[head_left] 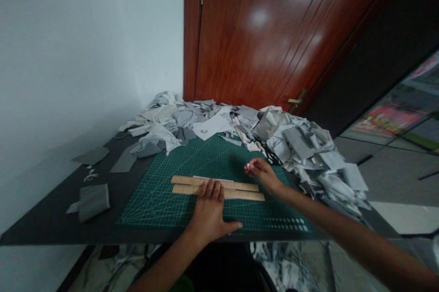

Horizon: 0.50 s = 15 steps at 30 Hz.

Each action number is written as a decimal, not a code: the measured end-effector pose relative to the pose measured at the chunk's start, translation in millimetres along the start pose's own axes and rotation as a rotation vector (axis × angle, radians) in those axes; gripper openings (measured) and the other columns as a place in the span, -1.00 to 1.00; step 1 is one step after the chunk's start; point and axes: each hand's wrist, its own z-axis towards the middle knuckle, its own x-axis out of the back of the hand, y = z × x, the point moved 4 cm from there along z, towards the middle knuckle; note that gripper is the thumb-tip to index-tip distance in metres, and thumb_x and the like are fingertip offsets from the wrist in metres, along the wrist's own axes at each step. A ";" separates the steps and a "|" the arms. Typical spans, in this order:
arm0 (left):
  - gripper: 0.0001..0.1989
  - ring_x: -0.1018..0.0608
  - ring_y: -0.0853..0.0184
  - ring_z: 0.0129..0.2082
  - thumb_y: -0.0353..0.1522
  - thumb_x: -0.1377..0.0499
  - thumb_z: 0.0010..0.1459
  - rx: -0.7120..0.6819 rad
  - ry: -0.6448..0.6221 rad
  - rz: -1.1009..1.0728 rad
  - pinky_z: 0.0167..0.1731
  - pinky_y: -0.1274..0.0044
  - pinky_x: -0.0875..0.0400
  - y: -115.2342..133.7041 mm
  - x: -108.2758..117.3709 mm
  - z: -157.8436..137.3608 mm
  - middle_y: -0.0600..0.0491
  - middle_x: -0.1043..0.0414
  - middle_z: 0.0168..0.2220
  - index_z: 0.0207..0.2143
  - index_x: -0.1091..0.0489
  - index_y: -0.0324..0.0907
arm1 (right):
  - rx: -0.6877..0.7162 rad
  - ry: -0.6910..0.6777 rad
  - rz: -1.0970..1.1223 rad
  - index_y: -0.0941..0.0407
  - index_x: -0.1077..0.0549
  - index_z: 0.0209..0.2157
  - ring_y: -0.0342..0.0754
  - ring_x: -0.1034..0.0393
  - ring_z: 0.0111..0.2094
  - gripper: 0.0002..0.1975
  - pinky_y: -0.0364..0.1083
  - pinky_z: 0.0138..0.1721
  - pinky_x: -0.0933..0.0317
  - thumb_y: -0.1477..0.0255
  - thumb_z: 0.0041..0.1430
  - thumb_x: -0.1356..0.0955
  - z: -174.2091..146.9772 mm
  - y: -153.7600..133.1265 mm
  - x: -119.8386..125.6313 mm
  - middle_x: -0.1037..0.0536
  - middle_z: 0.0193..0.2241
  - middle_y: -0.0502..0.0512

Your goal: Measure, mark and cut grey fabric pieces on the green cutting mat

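Observation:
My left hand [210,209] lies spread, its fingertips pressing on two wooden rulers at the middle of the cutting mat. The far ruler [240,185] and the near ruler [245,195] run side by side with a narrow gap. Past the far ruler shows the edge of a pale strip of fabric [202,177]; the rulers cover the rest. To the right, just above the mat, my right hand [260,173] is closed in a pinch on a small pale pink piece [249,166], too small to name surely. It is apart from the rulers.
The green cutting mat [154,205] lies on a dark table [44,219]. Heaps of grey and white fabric scraps [302,141] line the back and right. A folded grey cloth [94,202] sits at left. Behind stand a wall and a wooden door [254,54].

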 end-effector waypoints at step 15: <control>0.02 -0.19 -0.16 0.44 0.25 -0.17 0.14 -0.010 0.009 0.002 0.43 0.07 0.01 2.1 1.6 -4.1 -0.33 -0.23 0.38 0.34 -0.27 -0.38 | 0.198 -0.023 -0.352 0.07 -0.50 -0.13 0.05 -0.49 -0.19 -0.63 0.00 -0.09 -0.32 0.23 0.52 -0.14 -38.5 16.3 -26.6 -0.59 -0.24 0.15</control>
